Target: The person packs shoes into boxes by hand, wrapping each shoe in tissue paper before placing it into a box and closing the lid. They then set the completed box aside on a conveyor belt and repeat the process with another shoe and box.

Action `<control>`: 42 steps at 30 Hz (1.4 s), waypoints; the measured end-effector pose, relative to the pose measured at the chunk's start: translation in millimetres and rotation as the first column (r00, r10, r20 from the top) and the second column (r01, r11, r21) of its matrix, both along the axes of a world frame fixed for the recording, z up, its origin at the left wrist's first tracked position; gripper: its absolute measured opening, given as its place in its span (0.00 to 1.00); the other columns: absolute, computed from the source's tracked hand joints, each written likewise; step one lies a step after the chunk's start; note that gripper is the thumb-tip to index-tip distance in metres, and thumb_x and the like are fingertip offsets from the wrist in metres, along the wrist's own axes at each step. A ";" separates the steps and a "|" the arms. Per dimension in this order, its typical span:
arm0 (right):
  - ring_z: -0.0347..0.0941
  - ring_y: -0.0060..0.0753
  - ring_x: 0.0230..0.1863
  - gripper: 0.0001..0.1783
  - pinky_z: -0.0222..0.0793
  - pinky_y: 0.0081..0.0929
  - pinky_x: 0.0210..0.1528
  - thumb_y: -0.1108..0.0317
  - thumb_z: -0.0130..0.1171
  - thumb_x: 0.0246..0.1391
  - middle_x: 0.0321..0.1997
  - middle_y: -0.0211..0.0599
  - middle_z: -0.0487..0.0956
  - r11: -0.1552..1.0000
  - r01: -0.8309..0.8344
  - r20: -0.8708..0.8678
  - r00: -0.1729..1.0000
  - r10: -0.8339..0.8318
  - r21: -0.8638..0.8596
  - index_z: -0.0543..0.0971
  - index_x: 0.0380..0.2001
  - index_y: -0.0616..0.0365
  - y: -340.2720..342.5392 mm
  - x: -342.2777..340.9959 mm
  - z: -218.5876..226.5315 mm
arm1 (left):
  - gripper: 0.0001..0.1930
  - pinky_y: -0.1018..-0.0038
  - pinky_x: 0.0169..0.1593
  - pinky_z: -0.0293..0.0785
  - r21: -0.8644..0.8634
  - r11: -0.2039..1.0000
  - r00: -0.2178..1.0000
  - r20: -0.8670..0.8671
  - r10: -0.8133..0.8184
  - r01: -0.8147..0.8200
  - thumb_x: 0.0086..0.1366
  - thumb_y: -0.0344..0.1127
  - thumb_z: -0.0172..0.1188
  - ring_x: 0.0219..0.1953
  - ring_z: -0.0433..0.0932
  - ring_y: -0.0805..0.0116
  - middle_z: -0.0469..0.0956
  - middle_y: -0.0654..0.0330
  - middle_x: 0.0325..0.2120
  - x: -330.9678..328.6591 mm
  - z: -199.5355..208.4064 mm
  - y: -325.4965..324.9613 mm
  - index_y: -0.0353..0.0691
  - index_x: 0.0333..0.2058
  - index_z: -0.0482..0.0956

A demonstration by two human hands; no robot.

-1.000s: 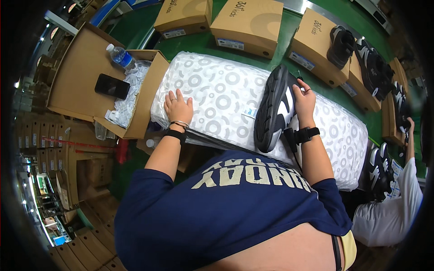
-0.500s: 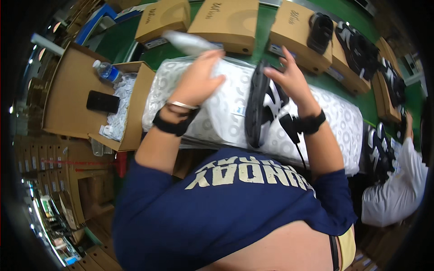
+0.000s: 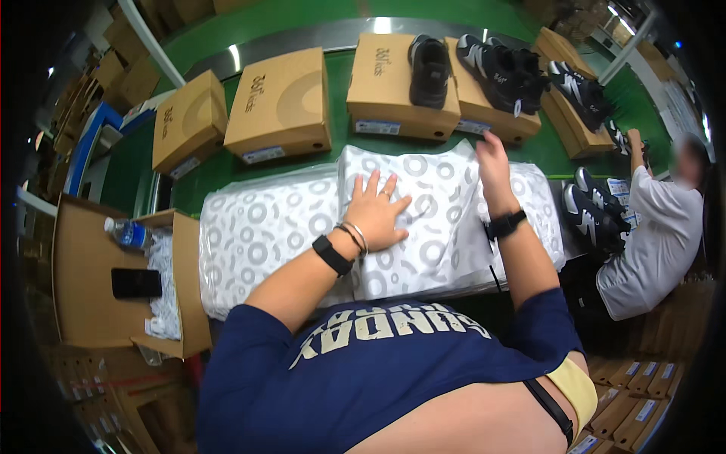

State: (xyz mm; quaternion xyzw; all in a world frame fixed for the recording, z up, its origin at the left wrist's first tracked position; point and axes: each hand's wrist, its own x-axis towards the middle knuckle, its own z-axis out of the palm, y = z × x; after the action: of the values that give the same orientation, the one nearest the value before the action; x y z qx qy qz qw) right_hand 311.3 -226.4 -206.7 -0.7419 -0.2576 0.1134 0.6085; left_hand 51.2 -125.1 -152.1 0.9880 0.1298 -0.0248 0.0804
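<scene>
My left hand (image 3: 376,210) lies flat, fingers spread, on a sheet of white wrapping paper (image 3: 423,261) printed with grey rings. Close by the sheet's right edge is my right hand (image 3: 494,168), seen edge-on and slightly blurred. Its fingers stretch up and away from me, and no object shows in them. The sheet lies creased over a stack of the same patterned paper (image 3: 268,231). Whatever is beneath the raised sheet is hidden. A black band (image 3: 507,224) circles my right wrist, and a thin dark cord hangs below it.
Brown shoeboxes (image 3: 277,102) stand in a row beyond the paper, some topped with black-and-white sneakers (image 3: 503,76). At left an open carton (image 3: 193,280) holds paper slips, a water bottle (image 3: 128,233) and a black phone (image 3: 137,284). A person in a white shirt (image 3: 654,234) works at right.
The sneaker that stood between my hands is out of sight, and patterned paper covers that area. My left hand has come down flat, without the blurred white thing near it. The view has shifted.
</scene>
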 end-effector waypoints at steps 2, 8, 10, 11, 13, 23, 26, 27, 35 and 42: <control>0.70 0.29 0.34 0.35 0.65 0.23 0.38 0.70 0.58 0.40 0.32 0.43 0.75 0.989 -0.084 0.172 0.983 0.063 0.119 0.59 0.55 0.61 51.0 14.1 35.6 | 0.31 0.48 0.59 0.38 0.039 0.999 1.000 -0.019 -0.016 0.017 0.48 0.54 0.55 0.61 0.46 0.44 0.53 0.48 0.58 -0.1 2.0 -4.6 0.54 0.52 0.66; 0.72 0.32 0.34 0.31 0.68 0.26 0.38 0.67 0.62 0.36 0.36 0.46 0.74 0.914 -0.389 0.220 0.887 0.405 -0.112 0.66 0.47 0.65 132.5 60.7 81.6 | 0.31 0.48 0.60 0.36 0.019 0.999 0.994 -0.095 -0.048 0.050 0.47 0.55 0.55 0.61 0.44 0.43 0.52 0.50 0.58 3.3 7.3 -9.3 0.58 0.53 0.65; 0.71 0.31 0.35 0.26 0.66 0.25 0.41 0.69 0.59 0.38 0.37 0.41 0.74 0.946 -0.324 -0.006 0.946 0.324 0.013 0.68 0.45 0.63 114.5 59.1 120.7 | 0.31 0.48 0.60 0.36 0.015 0.998 0.994 -0.093 -0.064 0.066 0.48 0.55 0.55 0.61 0.44 0.43 0.52 0.50 0.58 6.2 6.0 -5.6 0.58 0.53 0.65; 0.70 0.30 0.37 0.21 0.64 0.24 0.44 0.71 0.55 0.40 0.37 0.37 0.74 0.964 -0.243 -0.249 0.932 0.263 0.110 0.69 0.43 0.62 100.1 50.5 141.5 | 0.31 0.48 0.60 0.35 -0.004 0.998 0.993 -0.098 -0.065 0.065 0.48 0.55 0.55 0.61 0.43 0.44 0.52 0.50 0.58 5.7 3.5 -5.6 0.58 0.53 0.64; 0.69 0.28 0.34 0.19 0.64 0.23 0.43 0.73 0.53 0.39 0.34 0.32 0.73 0.862 -0.395 -0.309 0.816 0.488 0.317 0.70 0.40 0.61 54.0 24.4 169.8 | 0.32 0.48 0.60 0.35 -0.044 0.997 0.991 -0.118 -0.069 0.064 0.48 0.55 0.54 0.61 0.43 0.44 0.52 0.50 0.59 6.6 2.1 -2.2 0.58 0.54 0.64; 0.68 0.35 0.47 0.11 0.61 0.36 0.50 0.76 0.60 0.35 0.43 0.36 0.74 0.803 -0.450 0.514 0.617 0.596 -0.391 0.76 0.28 0.53 -113.8 -131.0 60.6 | 0.36 0.48 0.59 0.39 0.050 0.997 0.997 0.048 -0.068 0.065 0.46 0.47 0.56 0.60 0.48 0.45 0.56 0.50 0.56 9.8 -12.5 4.2 0.40 0.54 0.60; 0.72 0.43 0.37 0.08 0.67 0.30 0.40 0.74 0.54 0.45 0.35 0.43 0.77 0.900 0.295 0.414 0.898 -0.146 -0.322 0.76 0.31 0.60 -151.1 -68.7 15.3 | 0.33 0.48 0.59 0.39 0.013 0.998 0.996 0.067 -0.061 0.061 0.45 0.44 0.56 0.60 0.49 0.46 0.57 0.50 0.56 8.6 -10.0 1.2 0.42 0.53 0.63; 0.72 0.45 0.38 0.09 0.67 0.32 0.42 0.73 0.52 0.45 0.37 0.45 0.76 0.770 0.462 0.480 0.846 -0.233 -0.441 0.77 0.33 0.61 -169.1 -46.6 0.4 | 0.32 0.48 0.59 0.39 -0.004 0.999 0.996 0.071 -0.051 0.051 0.45 0.44 0.55 0.60 0.49 0.46 0.57 0.50 0.56 7.7 -8.1 0.9 0.43 0.52 0.63; 0.72 0.42 0.38 0.10 0.68 0.31 0.42 0.70 0.47 0.50 0.36 0.43 0.77 0.530 0.665 0.581 0.736 -0.346 -0.526 0.78 0.33 0.55 -199.2 -28.5 -52.1 | 0.30 0.49 0.59 0.37 -0.081 0.996 0.992 0.121 -0.026 0.036 0.45 0.43 0.57 0.60 0.49 0.47 0.59 0.52 0.55 7.9 -10.3 1.5 0.44 0.50 0.67; 0.72 0.43 0.26 0.08 0.67 0.33 0.29 0.73 0.52 0.43 0.23 0.42 0.75 0.797 0.488 0.824 0.566 0.021 -0.355 0.76 0.30 0.57 -129.0 -73.8 63.0 | 0.32 0.58 0.60 0.39 -0.586 0.810 0.976 0.186 0.118 0.013 0.52 0.49 0.55 0.58 0.57 0.54 0.61 0.52 0.54 6.3 3.6 12.7 0.43 0.55 0.59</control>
State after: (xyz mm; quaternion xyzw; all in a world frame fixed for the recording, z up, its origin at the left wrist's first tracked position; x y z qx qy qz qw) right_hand 237.5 -355.5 -143.8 -0.8817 -0.3503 -0.2461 0.1983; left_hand 57.5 -112.5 -148.5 0.9083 0.1339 0.0448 0.3938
